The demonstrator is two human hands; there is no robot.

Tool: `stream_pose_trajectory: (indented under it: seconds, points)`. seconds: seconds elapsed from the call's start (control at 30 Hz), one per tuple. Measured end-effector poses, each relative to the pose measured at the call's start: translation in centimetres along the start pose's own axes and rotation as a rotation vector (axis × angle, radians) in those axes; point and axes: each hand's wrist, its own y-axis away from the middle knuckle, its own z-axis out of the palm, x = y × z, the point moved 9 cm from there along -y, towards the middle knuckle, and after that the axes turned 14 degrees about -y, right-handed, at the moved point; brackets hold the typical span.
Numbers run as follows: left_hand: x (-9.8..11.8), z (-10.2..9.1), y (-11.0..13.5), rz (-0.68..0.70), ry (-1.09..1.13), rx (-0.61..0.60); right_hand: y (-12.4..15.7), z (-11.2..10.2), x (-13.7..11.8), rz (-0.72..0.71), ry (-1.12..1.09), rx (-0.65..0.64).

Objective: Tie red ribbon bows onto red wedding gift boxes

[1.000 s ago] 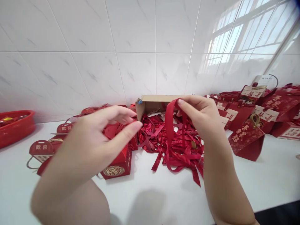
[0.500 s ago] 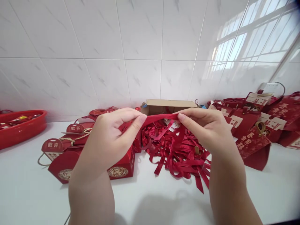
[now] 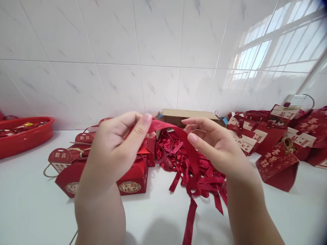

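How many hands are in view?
2: the left hand, left of centre, pinching a ribbon; the right hand, right of centre, open beside the ribbon. No others show.

Light: we are noting bright, cool daylight, with a barred window's reflection (image 3: pixel 260 56) glaring on the glossy wall (image 3: pixel 158 37) at upper right. Shadow (image 3: pixel 163 233): soft, grey, falling on the table (image 3: pixel 28 204) at bottom centre. Blur: slight, softening the ribbon (image 3: pixel 189 217). Edges: the basin (image 3: pixel 28 141) is looking stretched at left; the top-right corner is showing dark.
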Motion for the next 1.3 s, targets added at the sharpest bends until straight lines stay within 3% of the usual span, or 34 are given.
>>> stream_pose_trajectory:
  seconds: [0.07,0.17,0.27,0.33,0.4,0.53,0.67,0.73,0.83,1.07,1.17,1.3]
  points:
    - [0.3,0.7,0.0,0.029,-0.073,-0.082,0.0,1.3,0.7,0.037,-0.055,-0.050]
    - [0.8,1.9,0.2,0.083,-0.177,-0.214,0.0,3.7,2.9,0.209,-0.204,-0.152]
    - [1.1,1.8,0.2,0.102,-0.208,-0.213,0.3,5.7,4.6,0.353,-0.366,-0.275]
    - [0.6,1.2,0.0,0.078,-0.235,-0.203,0.2,5.8,4.6,0.351,-0.437,-0.302]
    - [-0.8,1.0,-0.5,0.029,-0.293,-0.252,0.1,4.8,3.9,0.306,-0.451,-0.261]
    - [-5.9,1.9,-0.8,0.008,-0.478,-0.509,0.2,2.0,1.6,0.193,-0.457,-0.155]
    - [-10.9,4.3,1.4,0.120,-0.573,-0.813,0.7,0.9,-0.6,0.072,-0.585,-0.222]
    - [-12.6,5.4,3.1,0.115,-0.541,-0.906,0.9,0.6,-1.2,0.037,-0.623,-0.249]
    - [-13.2,6.6,5.0,0.096,-0.548,-0.937,1.1,-0.1,-1.5,0.021,-0.608,-0.209]
    - [-10.2,9.0,6.7,0.054,-0.568,-0.948,0.9,-0.3,-1.1,0.044,-0.519,-0.077]
    - [-10.1,8.4,6.0,0.082,-0.628,-0.907,0.9,-0.5,1.8,0.156,-0.510,-0.042]
    - [-12.2,7.1,6.2,0.074,-0.698,-0.896,1.8,-1.6,7.9,0.327,-0.479,0.017]
